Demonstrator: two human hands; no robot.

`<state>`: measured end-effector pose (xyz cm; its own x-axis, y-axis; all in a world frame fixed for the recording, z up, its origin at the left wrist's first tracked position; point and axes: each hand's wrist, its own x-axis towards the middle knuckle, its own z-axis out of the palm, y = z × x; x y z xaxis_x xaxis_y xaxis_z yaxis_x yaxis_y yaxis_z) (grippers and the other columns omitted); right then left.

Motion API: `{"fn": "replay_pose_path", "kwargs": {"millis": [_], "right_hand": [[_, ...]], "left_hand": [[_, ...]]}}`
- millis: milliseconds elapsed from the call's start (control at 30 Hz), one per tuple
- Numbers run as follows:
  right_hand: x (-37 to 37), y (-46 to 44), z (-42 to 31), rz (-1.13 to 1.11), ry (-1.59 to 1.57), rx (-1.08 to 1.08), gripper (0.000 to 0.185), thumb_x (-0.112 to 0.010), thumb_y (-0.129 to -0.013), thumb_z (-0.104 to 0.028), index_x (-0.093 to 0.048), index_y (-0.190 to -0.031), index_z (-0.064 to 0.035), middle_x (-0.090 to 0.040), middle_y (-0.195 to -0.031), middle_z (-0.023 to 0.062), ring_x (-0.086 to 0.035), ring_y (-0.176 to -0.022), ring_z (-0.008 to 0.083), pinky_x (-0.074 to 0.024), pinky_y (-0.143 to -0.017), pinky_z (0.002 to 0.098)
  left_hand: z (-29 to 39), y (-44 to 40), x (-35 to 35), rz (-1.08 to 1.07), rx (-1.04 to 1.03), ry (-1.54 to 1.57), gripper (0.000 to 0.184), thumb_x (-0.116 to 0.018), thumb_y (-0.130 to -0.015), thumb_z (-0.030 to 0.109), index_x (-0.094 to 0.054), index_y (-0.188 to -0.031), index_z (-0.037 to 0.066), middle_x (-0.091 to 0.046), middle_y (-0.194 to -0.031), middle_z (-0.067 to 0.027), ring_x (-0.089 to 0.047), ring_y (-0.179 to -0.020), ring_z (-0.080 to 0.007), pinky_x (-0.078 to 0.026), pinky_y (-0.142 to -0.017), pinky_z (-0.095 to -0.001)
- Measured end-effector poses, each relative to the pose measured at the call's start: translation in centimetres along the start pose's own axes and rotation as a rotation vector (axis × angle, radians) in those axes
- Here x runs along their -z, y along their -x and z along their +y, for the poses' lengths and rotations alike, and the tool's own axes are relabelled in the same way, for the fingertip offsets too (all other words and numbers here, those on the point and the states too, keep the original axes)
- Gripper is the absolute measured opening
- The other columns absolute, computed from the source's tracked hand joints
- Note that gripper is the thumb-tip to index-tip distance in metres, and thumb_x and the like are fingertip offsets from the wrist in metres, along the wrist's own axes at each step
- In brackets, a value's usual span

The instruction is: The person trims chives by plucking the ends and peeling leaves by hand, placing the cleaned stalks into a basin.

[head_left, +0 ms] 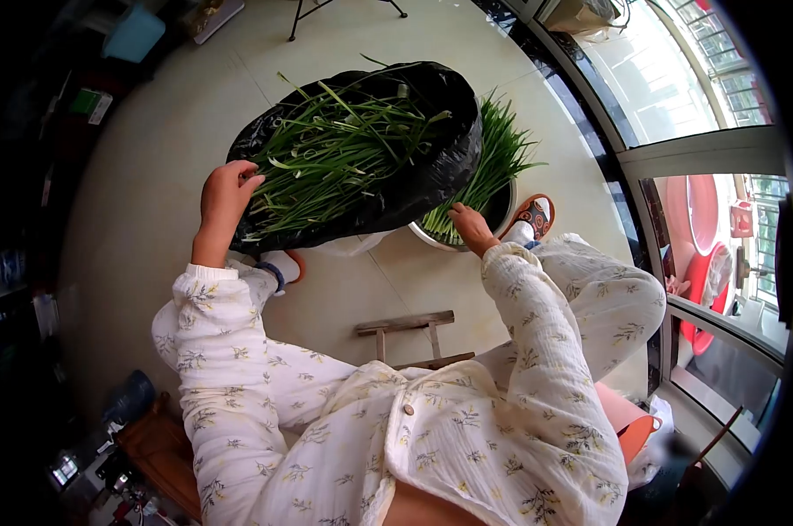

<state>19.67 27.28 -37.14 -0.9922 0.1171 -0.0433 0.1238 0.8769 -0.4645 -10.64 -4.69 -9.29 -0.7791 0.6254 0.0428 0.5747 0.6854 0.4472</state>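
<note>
Long green garlic chives [352,149] lie in a loose heap in a wide black plastic bag [449,167], its mouth spread open. At the heap's left edge is my left hand [228,197], its fingers pinched together near the bag's rim; whatever they hold is too small to make out. To the right of the bag, a round metal basin [438,241] holds a denser, aligned bunch of chives [500,145], tips pointing away from me. My right hand [473,228] reaches over the basin's near rim, fingers closed at the pale stalk ends.
A small wooden stool [405,324] stands on the tiled floor between my legs. My slippered foot [535,216] is beside the basin. Glass doors [712,149] run along the right side, with red and pink basins behind them. A light blue bin [133,33] stands at the far left.
</note>
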Motion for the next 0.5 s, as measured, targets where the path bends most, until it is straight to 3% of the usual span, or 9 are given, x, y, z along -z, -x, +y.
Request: {"fn": "replay_pose_path", "kwargs": {"millis": [133,300,400,500], "right_hand": [[2.4,-0.3,-1.0,-0.093,0.026,0.019,0.017,-0.052,-0.079,-0.001,-0.056,-0.096,-0.0016,-0.051,-0.100,0.0179,-0.061,-0.083,0.0352,-0.0498,-0.070,0.0447],[6.2,-2.0,-2.9,-0.541,0.155,0.069,0.013,-0.056,-0.075,-0.002,-0.061,-0.088,-0.0015,-0.061,-0.087,0.0178,-0.063,-0.077,0.0350,-0.0506,-0.069,0.0439],[9.8,-1.6,-6.5,-0.505,0.138,0.285,0.014,-0.059,-0.074,-0.004,-0.063,-0.087,-0.0016,-0.063,-0.081,0.0168,-0.063,-0.081,0.0344,-0.0506,-0.070,0.0434],[16.5,-1.8,-13.1,-0.534,0.001,0.319,0.021,-0.063,-0.077,-0.011,-0.064,-0.096,-0.0025,-0.064,-0.088,0.0162,-0.062,-0.081,0.0345,-0.0495,-0.073,0.0430]], "left_hand": [[-1.6,0.0,0.5,-0.035,0.073,-0.062,0.019,-0.070,-0.072,0.006,-0.067,-0.090,0.001,-0.067,-0.081,-0.0156,-0.064,-0.074,-0.0314,-0.050,-0.068,-0.0378],[-2.9,0.1,-1.3,-0.112,0.065,-0.232,0.015,-0.072,-0.069,0.004,-0.067,-0.083,0.001,-0.066,-0.078,-0.0166,-0.064,-0.074,-0.0319,-0.050,-0.068,-0.0395],[-2.3,0.3,-1.8,-0.167,0.142,-0.261,0.016,-0.072,-0.068,0.005,-0.067,-0.083,0.003,-0.066,-0.081,-0.0165,-0.063,-0.079,-0.0330,-0.050,-0.070,-0.0410],[-3.2,0.3,-2.9,-0.017,0.079,-0.209,0.008,-0.068,-0.073,0.006,-0.066,-0.080,0.005,-0.065,-0.082,-0.0146,-0.062,-0.080,-0.0333,-0.049,-0.069,-0.0434]]}}
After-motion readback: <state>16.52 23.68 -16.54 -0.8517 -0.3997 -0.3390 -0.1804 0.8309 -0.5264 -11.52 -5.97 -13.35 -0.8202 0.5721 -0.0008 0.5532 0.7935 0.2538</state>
